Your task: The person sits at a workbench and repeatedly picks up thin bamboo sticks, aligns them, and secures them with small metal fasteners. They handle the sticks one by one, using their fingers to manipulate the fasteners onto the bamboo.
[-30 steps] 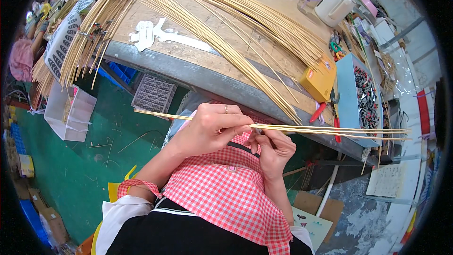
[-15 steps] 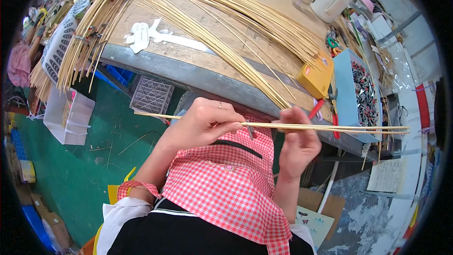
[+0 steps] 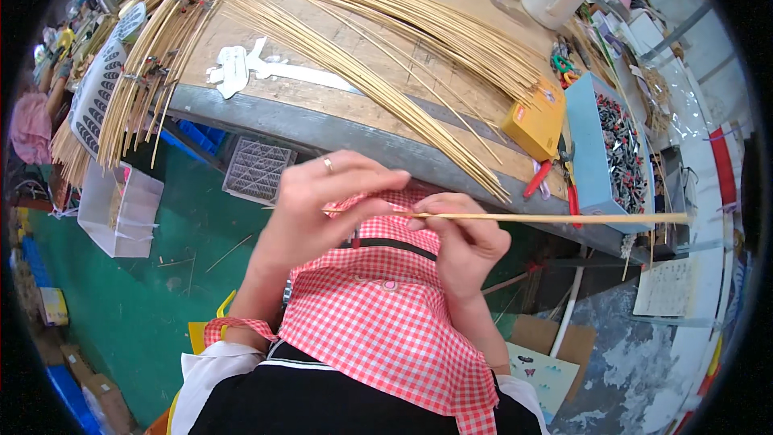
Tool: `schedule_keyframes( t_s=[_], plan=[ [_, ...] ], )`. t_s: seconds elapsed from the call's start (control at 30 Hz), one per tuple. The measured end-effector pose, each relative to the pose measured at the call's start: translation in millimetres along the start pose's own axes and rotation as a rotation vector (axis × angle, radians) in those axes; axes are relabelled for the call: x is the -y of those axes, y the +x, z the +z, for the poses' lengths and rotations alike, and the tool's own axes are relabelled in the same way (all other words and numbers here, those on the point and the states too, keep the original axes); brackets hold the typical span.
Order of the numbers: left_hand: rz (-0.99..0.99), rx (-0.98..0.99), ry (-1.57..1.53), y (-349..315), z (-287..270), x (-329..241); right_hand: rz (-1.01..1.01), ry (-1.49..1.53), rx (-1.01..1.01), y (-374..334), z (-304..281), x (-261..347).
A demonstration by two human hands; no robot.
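1. Moved since the frame half a second ago: your right hand point(image 3: 467, 234), then off the strips, now grips them near their middle; your left hand point(image 3: 310, 201), then pinching, has loosened and sits further left. The strips, fanned at the right then, now read as one line.
2. Surface's point(image 3: 282, 119) left edge: a clipped bundle point(image 3: 137, 113) hangs over it, ends pointing down.
3. Left hand, off the near edge: thumb and forefinger parted. Whether they touch the strips, you can't tell from here. A small dark-and-red piece shows below the thumb, maybe a clip.
4. Thin strips point(image 3: 564, 217): in the air before the near edge, roughly level, long end out right, crossing the near end of the blue bin in view. Count unclear. Probably light, springy, fairly smooth; likely to whip at the tips and snap if bent hard. Best held near the middle, pinched flat so they don't roll or slide.
5. Right hand: thumb and forefinger closed on the strips.
6. Loose strips point(image 3: 378, 93): laid slantwise, ends at the near edge.
7. Near right corner: yellow box point(image 3: 535, 121), red-handled pliers point(image 3: 538, 180), blue bin point(image 3: 585, 153) of small clips point(image 3: 620, 145).
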State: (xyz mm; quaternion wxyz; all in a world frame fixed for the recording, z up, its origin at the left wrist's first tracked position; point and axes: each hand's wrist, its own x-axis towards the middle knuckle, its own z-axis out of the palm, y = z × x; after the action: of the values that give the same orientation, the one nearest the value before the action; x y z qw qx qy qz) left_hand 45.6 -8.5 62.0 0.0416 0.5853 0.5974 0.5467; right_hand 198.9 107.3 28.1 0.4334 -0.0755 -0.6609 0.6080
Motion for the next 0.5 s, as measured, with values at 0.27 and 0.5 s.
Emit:
schedule_keyframes(
  t_s=[0.27,0.5],
  plan=[
    [0.172,-0.038,0.027,-9,22,-8,-0.127,-0.258,0.229,-3,12,-4],
    [0.158,-0.073,0.073,-11,16,-17,-0.058,-0.343,0.085,6,-12,48]
  ],
)
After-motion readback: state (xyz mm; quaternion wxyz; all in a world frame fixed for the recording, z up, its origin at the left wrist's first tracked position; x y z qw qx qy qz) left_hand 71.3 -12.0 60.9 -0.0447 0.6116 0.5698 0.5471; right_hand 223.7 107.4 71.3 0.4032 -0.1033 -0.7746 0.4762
